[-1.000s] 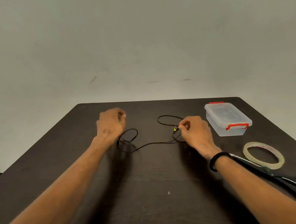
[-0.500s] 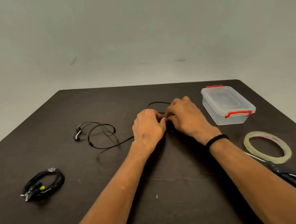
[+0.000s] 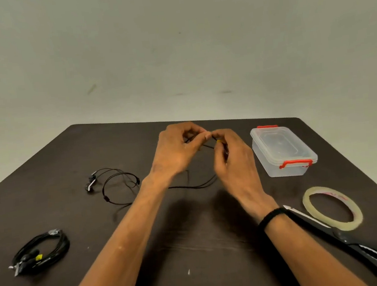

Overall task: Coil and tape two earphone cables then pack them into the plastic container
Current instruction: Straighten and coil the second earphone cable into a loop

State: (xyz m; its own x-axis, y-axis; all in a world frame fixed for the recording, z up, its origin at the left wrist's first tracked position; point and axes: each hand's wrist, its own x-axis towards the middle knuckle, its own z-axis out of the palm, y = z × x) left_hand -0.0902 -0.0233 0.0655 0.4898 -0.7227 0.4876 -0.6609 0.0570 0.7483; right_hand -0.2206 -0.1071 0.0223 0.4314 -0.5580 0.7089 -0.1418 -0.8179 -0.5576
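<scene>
A loose black earphone cable point(image 3: 119, 185) trails across the dark table, its earbuds at the left. My left hand point(image 3: 176, 151) and my right hand point(image 3: 233, 159) are raised a little above the table, fingertips close together, both pinching the cable's plug end, which has a yellow mark. A second black earphone cable point(image 3: 40, 251) lies coiled in a bundle at the near left. The clear plastic container point(image 3: 283, 151) with red clips stands shut, right of my right hand.
A roll of clear tape point(image 3: 331, 207) lies flat at the right. Black scissors point(image 3: 356, 241) lie near the right front edge, partly under my right forearm. The table point(image 3: 193, 247) ends at a pale wall behind.
Both hands have lifted off the table with the plug end of the cable, and the cable now hangs from them. The view has tilted down and left.
</scene>
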